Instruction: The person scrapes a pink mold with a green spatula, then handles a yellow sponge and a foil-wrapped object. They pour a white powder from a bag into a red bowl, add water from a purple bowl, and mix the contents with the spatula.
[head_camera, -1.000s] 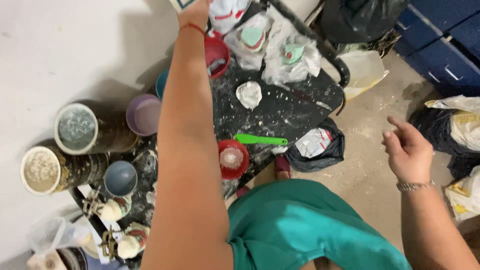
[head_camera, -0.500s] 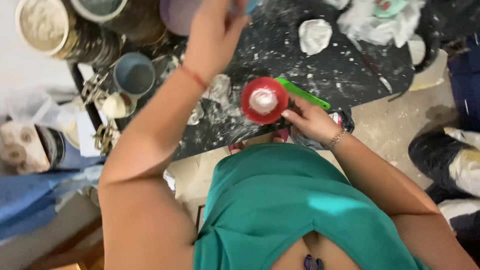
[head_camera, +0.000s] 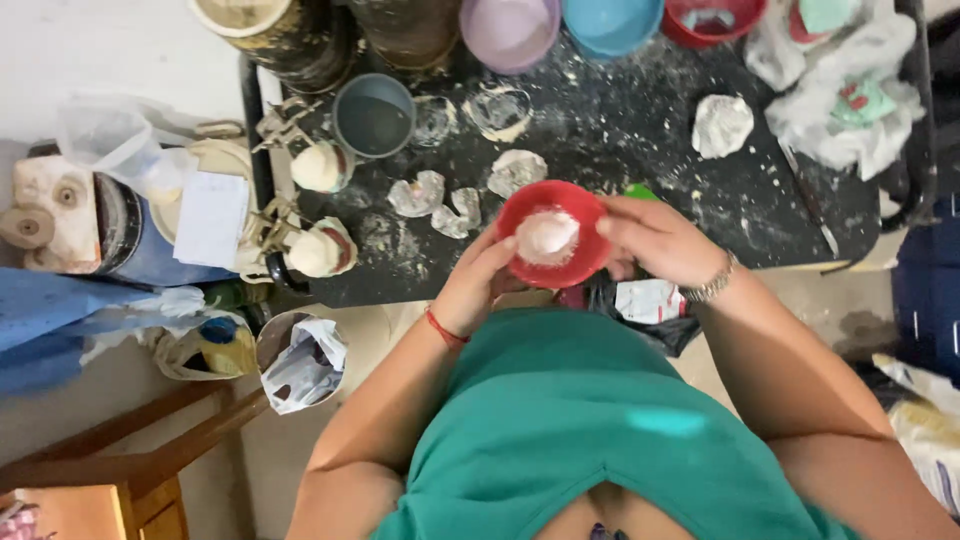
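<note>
Spreading beyond your grip is the black, powder-spattered worktable (head_camera: 640, 150), its round lilac, blue and grey tubs beyond your reach. Both hands cup the small red flexible bowl (head_camera: 552, 235) of white powder above the table's near edge: your left hand (head_camera: 482, 282) wraps its near side, your right hand (head_camera: 655, 238) clasps the rim, probably to keep it level.

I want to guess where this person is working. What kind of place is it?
Probably a craft or plaster-casting workspace. Both hands hold a small red bowl of white powder over a black table speckled with white splashes, with coloured mixing bowls and crusted buckets along its far edge.
</note>
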